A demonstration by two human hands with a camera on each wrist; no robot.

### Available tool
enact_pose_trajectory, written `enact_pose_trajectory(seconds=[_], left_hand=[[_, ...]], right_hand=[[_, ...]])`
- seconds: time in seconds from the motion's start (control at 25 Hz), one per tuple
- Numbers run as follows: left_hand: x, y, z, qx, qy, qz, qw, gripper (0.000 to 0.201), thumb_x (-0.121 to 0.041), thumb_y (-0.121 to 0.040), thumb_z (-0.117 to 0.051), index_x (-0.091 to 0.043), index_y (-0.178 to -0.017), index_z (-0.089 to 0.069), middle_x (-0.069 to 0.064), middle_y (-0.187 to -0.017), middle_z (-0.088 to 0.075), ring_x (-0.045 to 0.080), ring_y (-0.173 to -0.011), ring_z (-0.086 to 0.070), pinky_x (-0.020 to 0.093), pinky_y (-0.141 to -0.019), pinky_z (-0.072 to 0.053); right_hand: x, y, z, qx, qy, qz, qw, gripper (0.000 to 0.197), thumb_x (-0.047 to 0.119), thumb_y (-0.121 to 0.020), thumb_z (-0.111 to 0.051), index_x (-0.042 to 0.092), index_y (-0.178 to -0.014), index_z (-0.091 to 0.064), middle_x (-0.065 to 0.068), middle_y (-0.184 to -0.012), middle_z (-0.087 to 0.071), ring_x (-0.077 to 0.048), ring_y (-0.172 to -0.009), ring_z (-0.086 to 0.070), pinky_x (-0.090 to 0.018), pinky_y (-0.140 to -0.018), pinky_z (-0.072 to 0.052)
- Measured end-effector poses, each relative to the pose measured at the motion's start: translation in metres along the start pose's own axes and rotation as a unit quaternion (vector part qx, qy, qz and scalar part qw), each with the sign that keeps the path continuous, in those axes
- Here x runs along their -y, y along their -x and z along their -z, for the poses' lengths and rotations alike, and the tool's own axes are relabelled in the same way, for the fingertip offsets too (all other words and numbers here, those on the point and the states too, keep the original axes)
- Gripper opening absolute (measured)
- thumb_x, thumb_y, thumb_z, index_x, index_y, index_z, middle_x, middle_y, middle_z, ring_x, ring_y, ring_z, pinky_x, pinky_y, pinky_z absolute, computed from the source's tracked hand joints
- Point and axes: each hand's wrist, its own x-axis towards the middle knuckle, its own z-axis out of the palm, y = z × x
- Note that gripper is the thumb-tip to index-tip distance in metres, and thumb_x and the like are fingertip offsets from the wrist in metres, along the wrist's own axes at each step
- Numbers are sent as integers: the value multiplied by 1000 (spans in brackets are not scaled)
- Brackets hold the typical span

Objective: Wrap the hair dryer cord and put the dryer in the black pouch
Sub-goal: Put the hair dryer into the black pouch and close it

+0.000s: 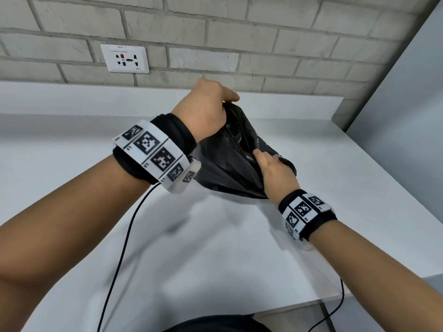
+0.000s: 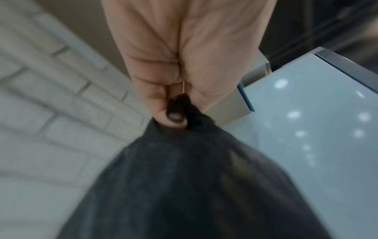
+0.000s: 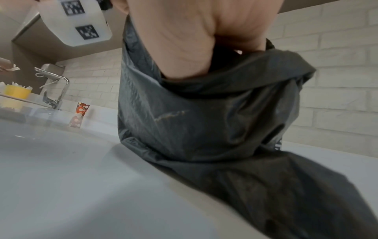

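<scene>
Left hand (image 1: 203, 109) fingers (image 2: 163, 103) pinch the zipper pull (image 2: 175, 111) at the far end of the black pouch (image 1: 225, 171), lifting that end. Right hand (image 1: 273, 173) fingers grip the near lip of the opening; thumb on top, other fingertips hidden in fabric. Pouch sits between the hands, near the table's (image 1: 215, 248) right edge, bottom resting on it, long axis running from the far hand toward the near one. The hair dryer (image 1: 233, 137) is a dark glossy shape down in the open mouth, mostly inside. Zipper likely closes toward the right hand, so left is the working hand. Pouch is thin, crinkly, matte black. The cord isn't visible.
</scene>
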Motion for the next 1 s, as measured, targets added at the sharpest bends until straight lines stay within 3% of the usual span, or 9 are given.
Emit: enact_pose_trajectory(seconds=[0.08, 0.2, 0.28, 0.36, 0.52, 0.68, 0.76, 0.88, 1.0], left_hand=[[4, 2, -2, -28, -34, -3, 999, 46, -1, -89, -35, -15, -126, -58, 11, -129, -59, 24, -116, -57, 24, -100, -42], [12, 2, -2, -72, 15, 5, 997, 41, -1, -87, -36, -10, -114, -66, 11, -118, -66, 21, -109, -60, 16, -89, -42], [16, 1, -3, -89, 47, 23, 995, 41, 0, -86, -36, -10, -110, -68, 9, -115, -67, 18, -108, -60, 12, -86, -40], [17, 0, -4, -102, 71, 31, 992, 41, 0, -84, -37, -10, -107, -69, 9, -111, -68, 17, -104, -61, 11, -85, -40], [19, -1, -2, -112, 90, 50, 988, 40, 1, -83, -38, -9, -103, -70, 3, -96, -66, 10, -88, -56, 13, -80, -42], [28, -2, 0, -118, 106, 74, 985, 37, 2, -82, -38, -8, -98, -71, 1, -87, -62, 12, -81, -57, 15, -70, -47], [33, -3, 3, -111, 138, 91, 980, 34, 4, -82, -40, -11, -89, -69, 1, -82, -61, 12, -66, -56, 11, -55, -47], [39, -3, 9, -102, 212, 111, 966, 39, 12, -79, -38, -19, -65, -57, 0, -72, -56, 7, -45, -51, 13, -39, -42], [41, 2, 13, -85, 198, 107, 971, 50, 13, -71, -32, -22, -51, -61, 7, -75, -61, 8, -52, -55, 16, -44, -42]], right_hand=[[-1, 0, 0, -11, 14, -6, 1000, 64, -9, -78, -43, 11, -137, -30, -13, -118, -52, -34, -105, -50, -45, -84, -44], [-8, 1, 2, -6, 56, -54, 997, 57, 8, -77, -55, 17, -130, -36, -10, -121, -53, -32, -113, -45, -45, -92, -35], [-15, -1, 8, 39, 71, -124, 989, 53, 20, -76, -62, 19, -125, -41, -9, -126, -49, -33, -119, -40, -48, -95, -32], [-24, -5, 9, 92, 25, -188, 977, 47, 17, -77, -59, 21, -122, -44, -11, -123, -50, -35, -118, -41, -49, -96, -34], [-35, -13, 8, 141, -128, -195, 962, 34, 1, -80, -41, 18, -107, -49, -16, -104, -58, -33, -100, -55, -38, -88, -43], [-45, -14, 24, 237, -248, -159, 926, 33, -8, -76, -42, 24, -86, -43, -3, -84, -50, -22, -76, -46, -29, -61, -38], [-48, -12, 34, 231, -324, -150, 905, 44, -13, -74, -34, 30, -79, -43, 0, -78, -46, -19, -65, -40, -23, -48, -35], [-47, -11, 43, 176, -386, -177, 888, 45, -17, -72, -27, 23, -72, -47, -2, -72, -46, -18, -59, -41, -14, -36, -36], [-42, -14, 47, 98, -284, -180, 937, 38, -10, -74, -35, 18, -74, -60, -7, -82, -53, -27, -75, -52, -20, -57, -48]])
